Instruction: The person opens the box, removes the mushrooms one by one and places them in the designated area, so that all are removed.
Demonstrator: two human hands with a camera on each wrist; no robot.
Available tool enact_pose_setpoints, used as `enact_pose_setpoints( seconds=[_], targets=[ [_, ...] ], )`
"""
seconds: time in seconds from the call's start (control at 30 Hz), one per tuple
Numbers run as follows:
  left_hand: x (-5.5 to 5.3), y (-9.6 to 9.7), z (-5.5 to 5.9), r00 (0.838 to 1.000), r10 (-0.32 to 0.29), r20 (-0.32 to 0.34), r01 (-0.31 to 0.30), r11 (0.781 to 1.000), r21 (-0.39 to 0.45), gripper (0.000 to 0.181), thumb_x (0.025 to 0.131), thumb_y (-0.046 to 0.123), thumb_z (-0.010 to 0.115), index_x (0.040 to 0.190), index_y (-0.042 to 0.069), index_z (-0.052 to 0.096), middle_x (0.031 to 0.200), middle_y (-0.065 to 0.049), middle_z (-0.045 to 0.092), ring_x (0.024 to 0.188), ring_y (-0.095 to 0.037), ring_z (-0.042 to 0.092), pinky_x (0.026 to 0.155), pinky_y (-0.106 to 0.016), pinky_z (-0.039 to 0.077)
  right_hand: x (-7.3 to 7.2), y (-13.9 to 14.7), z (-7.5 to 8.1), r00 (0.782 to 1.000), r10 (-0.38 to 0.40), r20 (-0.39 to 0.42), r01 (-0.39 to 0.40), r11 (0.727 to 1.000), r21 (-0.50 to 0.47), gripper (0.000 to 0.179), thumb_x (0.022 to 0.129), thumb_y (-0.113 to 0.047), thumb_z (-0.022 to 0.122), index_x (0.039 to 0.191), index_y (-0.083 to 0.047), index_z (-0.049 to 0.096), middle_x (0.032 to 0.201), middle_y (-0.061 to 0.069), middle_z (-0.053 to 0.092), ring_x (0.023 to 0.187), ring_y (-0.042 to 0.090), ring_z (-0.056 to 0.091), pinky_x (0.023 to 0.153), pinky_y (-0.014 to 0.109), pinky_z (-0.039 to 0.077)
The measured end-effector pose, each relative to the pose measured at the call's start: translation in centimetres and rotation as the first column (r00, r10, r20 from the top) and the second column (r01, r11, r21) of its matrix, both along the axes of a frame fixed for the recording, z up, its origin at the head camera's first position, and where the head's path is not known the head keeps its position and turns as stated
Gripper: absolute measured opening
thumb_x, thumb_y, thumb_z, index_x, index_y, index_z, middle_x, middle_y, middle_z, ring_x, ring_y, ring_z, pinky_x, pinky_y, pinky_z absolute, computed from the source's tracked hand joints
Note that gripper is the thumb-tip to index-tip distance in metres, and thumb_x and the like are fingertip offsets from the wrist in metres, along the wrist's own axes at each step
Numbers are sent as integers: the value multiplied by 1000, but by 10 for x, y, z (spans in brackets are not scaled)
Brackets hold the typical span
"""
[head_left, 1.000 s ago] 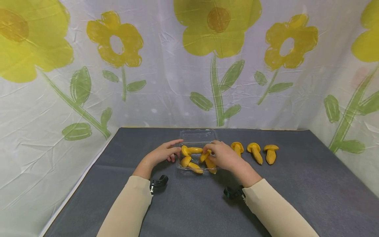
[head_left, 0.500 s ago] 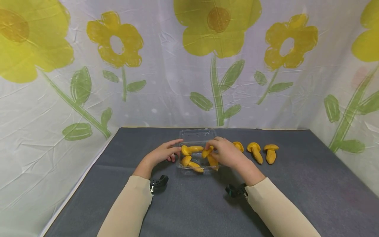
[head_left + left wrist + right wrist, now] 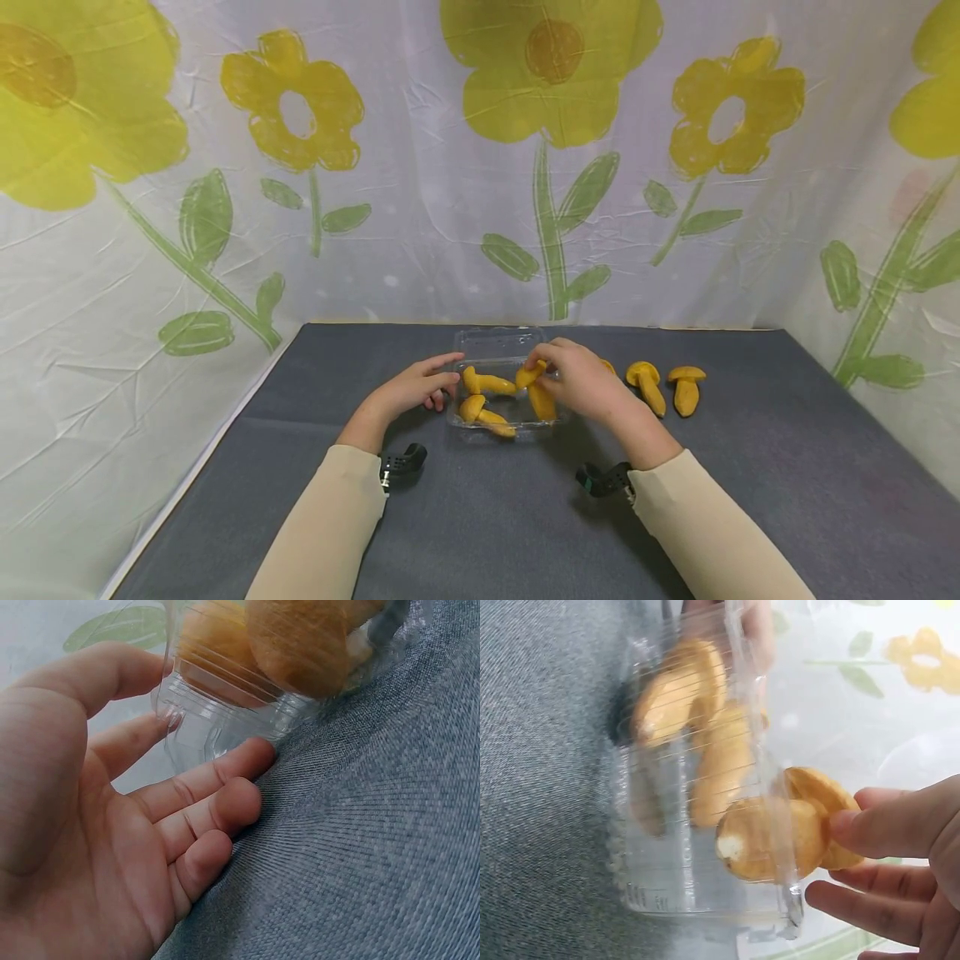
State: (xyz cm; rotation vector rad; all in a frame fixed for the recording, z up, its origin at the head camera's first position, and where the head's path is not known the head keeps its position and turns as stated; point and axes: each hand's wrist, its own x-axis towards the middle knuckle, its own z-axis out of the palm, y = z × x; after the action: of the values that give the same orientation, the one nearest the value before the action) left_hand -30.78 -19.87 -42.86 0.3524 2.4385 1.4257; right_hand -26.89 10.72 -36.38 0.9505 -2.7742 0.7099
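A clear plastic clamshell box (image 3: 512, 410) stands with its lid (image 3: 498, 340) raised at the far side. Two yellow-brown mushrooms lie inside, a rear mushroom (image 3: 489, 383) and a front mushroom (image 3: 491, 420). My right hand (image 3: 583, 385) pinches a third mushroom (image 3: 543, 402) by its cap, thumb against fingers. In the right wrist view that mushroom's stem (image 3: 769, 844) shows through the clear wall at the box's right end. My left hand (image 3: 408, 392) is at the left end, fingers loosely extended; in the left wrist view its thumb and index finger reach the plastic wall (image 3: 225, 716).
To the right of the box lie a tilted mushroom (image 3: 647, 387) and an upright-pointing mushroom (image 3: 686, 390). Another mushroom (image 3: 608, 365) is mostly hidden behind my right hand. A dark cloth (image 3: 480, 517) covers the table, and a flower-print curtain (image 3: 420, 275) hangs behind it.
My right hand has moved slightly up and right with the pinched mushroom. The rear mushroom in the box has turned a little, its stem end now lower. My left hand stays put.
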Motion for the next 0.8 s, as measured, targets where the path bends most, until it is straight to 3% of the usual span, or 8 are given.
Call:
enact_pose_setpoints(
  seconds=[0.8],
  targets=[
    [-1,-2,0,1000,-10,-2,11,1000,13,57,108,32,56,161,22,38,105,-10,67,74,-23,61,70,-35,46,1,12,20,992,-36,121,46,996,-81,16,99,-10,70,113,-16,69,120,5,67,110,31,65,87,46,54]
  ],
)
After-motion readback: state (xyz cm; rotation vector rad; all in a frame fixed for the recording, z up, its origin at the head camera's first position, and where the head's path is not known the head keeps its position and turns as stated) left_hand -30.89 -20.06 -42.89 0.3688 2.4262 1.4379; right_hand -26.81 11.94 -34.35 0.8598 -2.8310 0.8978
